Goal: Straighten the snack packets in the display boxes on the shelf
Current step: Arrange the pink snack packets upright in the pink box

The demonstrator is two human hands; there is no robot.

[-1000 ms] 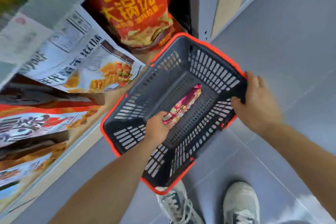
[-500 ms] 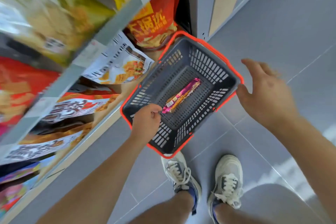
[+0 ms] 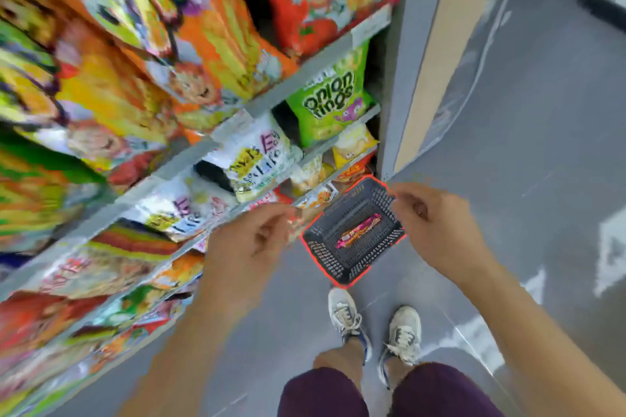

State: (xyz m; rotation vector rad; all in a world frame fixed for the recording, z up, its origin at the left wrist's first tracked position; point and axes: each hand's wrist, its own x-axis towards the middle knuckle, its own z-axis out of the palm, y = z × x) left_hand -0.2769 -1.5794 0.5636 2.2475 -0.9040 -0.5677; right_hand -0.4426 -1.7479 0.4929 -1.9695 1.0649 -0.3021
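Observation:
A grey shopping basket (image 3: 382,196) with a red rim stands on the floor beside the shelf's end. One pink and orange snack packet (image 3: 358,230) lies inside it. My left hand (image 3: 247,245) hangs in the air left of the basket, fingers loosely curled, holding nothing. My right hand (image 3: 437,230) hovers above the basket's right side, also loosely curled and empty. Neither hand touches the basket or any packet. Rows of snack bags fill the shelves on the left, among them a green onion rings bag (image 3: 330,101) and white bags (image 3: 255,157).
Grey shelf edges (image 3: 305,73) run diagonally across the left half, much of it blurred by motion. A grey and beige end panel (image 3: 426,54) borders the shelving. My two sneakers (image 3: 374,327) stand on the grey tiled floor below the basket.
My left hand let go of the packet, which now lies in the basket. My right hand released the basket rim. Both hands rose and the view pulled up and back from the floor.

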